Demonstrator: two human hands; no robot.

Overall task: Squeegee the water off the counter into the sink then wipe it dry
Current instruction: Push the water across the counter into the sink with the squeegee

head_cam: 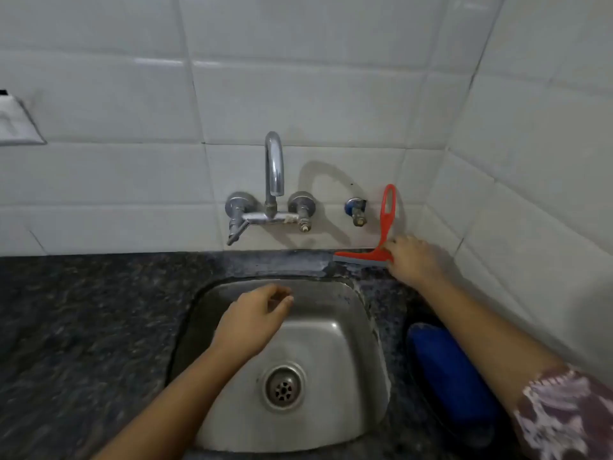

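Observation:
A red squeegee (pixel 381 240) with a grey rubber blade stands on the narrow strip of dark granite counter (pixel 83 327) behind the steel sink (pixel 331 343), its handle leaning up against the white tiled wall. My right hand (pixel 413 260) grips the right end of its blade bar. My left hand (pixel 255 322) hovers over the sink basin, fingers loosely curled with nothing in them. The counter strip behind the sink looks wet and streaked.
A chrome wall tap (pixel 273 180) with two valves arches over the sink, and a small blue valve (pixel 355 209) sits right of it. A blue cloth (pixel 447 376) lies on the counter right of the sink, under my right forearm. Tiled walls meet in a corner at right.

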